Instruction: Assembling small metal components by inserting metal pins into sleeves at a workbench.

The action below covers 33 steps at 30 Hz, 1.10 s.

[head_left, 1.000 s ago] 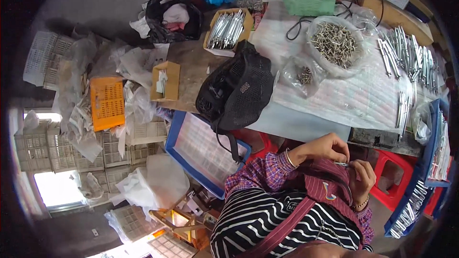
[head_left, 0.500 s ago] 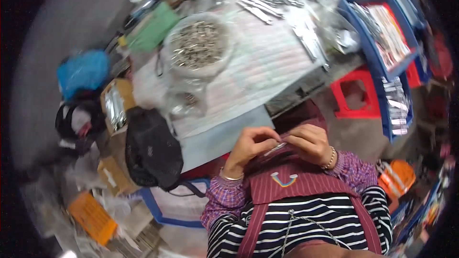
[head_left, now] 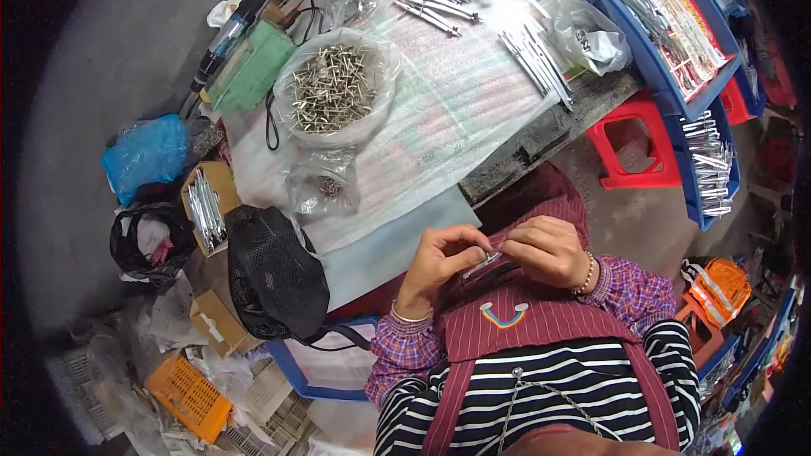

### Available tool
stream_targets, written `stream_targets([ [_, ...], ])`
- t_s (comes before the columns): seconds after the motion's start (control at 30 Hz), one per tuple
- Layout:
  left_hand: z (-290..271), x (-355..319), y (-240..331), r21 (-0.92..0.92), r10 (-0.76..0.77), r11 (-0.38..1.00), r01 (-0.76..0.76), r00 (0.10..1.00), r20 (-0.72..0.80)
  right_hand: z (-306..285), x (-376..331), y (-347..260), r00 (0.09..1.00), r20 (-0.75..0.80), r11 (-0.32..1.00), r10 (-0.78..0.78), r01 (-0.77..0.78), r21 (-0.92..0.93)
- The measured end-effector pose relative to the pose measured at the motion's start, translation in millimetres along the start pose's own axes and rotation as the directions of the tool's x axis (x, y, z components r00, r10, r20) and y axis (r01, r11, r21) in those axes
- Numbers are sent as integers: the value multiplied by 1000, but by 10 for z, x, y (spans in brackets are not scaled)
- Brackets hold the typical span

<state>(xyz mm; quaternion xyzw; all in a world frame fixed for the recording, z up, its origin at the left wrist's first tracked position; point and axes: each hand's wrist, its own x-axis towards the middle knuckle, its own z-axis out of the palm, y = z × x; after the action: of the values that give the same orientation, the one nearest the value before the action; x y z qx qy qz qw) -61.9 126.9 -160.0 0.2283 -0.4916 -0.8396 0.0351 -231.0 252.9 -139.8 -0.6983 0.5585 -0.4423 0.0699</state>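
Note:
Above my lap, in front of the maroon striped apron (head_left: 507, 321), both hands meet fingertip to fingertip. My left hand (head_left: 439, 260) pinches a slim silvery metal part (head_left: 481, 266) between thumb and forefinger. Close against its end, my right hand (head_left: 547, 249) has its fingers pressed together; what they grip is too small to make out. On the table ahead, a clear plastic bag (head_left: 384, 105) lies spread around a heap of short metal pins or screws (head_left: 334, 89). A smaller clear bag (head_left: 308, 186) with a few small metal pieces lies nearer to me.
Long silvery metal bars (head_left: 536, 59) lie across the foam-covered table (head_left: 448, 127). Blue bins (head_left: 604, 13) and a red stool (head_left: 629, 139) stand at the right. Leftward are a black mesh bag (head_left: 274, 270), a carton of metal bars (head_left: 224, 186), a power tool (head_left: 224, 38) and an orange basket (head_left: 190, 397).
The view has shifted slightly and is sharper now. My hands keep nearly the same pose around the metal part.

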Motion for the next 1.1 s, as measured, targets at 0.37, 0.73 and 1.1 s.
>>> stream_targets([
  [0.37, 24, -20, 9, 18, 26, 1000, -24, 997, -73, 18, 12, 29, 999, 19, 998, -28, 29, -52],
  [0.73, -1, -21, -33, -18, -21, 1000, 20, 996, -88, 27, 14, 30, 1000, 17, 999, 12, -11, -39],
  [1.1, 84, -35, -143, 53, 148, 989, -140, 968, -202, 99, -34, 41, 987, -12, 987, 158, -158, -35],
])
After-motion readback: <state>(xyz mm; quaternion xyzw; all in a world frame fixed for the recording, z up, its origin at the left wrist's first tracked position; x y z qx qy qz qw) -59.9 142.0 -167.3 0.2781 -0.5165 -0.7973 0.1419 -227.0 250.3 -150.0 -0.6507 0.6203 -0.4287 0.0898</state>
